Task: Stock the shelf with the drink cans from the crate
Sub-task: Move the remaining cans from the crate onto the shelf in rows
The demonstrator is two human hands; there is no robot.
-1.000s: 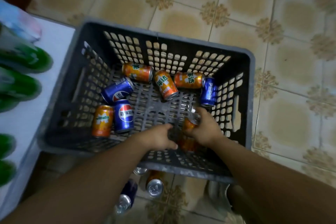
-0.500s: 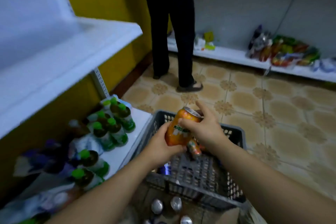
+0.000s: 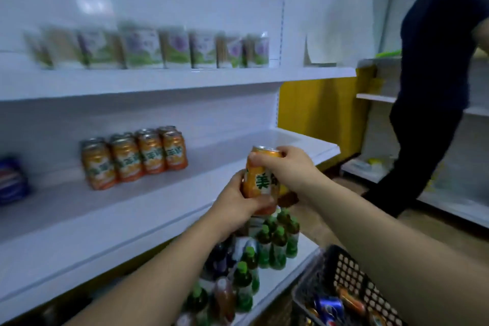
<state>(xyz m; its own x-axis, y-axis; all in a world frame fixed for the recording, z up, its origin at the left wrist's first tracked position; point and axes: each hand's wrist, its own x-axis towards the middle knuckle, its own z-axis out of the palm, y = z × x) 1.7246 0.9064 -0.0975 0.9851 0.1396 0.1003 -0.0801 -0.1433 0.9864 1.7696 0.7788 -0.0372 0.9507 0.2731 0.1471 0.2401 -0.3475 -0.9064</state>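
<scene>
Both hands hold one orange can [image 3: 260, 180] upright in the air, in front of the middle shelf [image 3: 225, 164] and a little lower than its front edge. The left hand [image 3: 234, 200] grips the lower part of the can, with its fingers curled around the side and the bottom. The right hand [image 3: 289, 169] grips the top, with its fingers bent over the rim. Under the right hand there is something small and dark orange (I cannot tell what it is).

On the middle shelf stands a row of orange cans [image 3: 133, 157], upright and touching each other, well apart from the held can. At the far left of the same shelf is a blurred blue pack [image 3: 12, 180]. The upper shelf carries a row of cartons [image 3: 148, 47]. On the bottom shelf, below the hands, stand green bottles [image 3: 276, 242]. The black crate [image 3: 344, 270] is at the bottom right, with blue and orange cans [image 3: 332, 304] lying inside it. Another person [image 3: 434, 82] in dark clothes stands at the right, near other shelves.
</scene>
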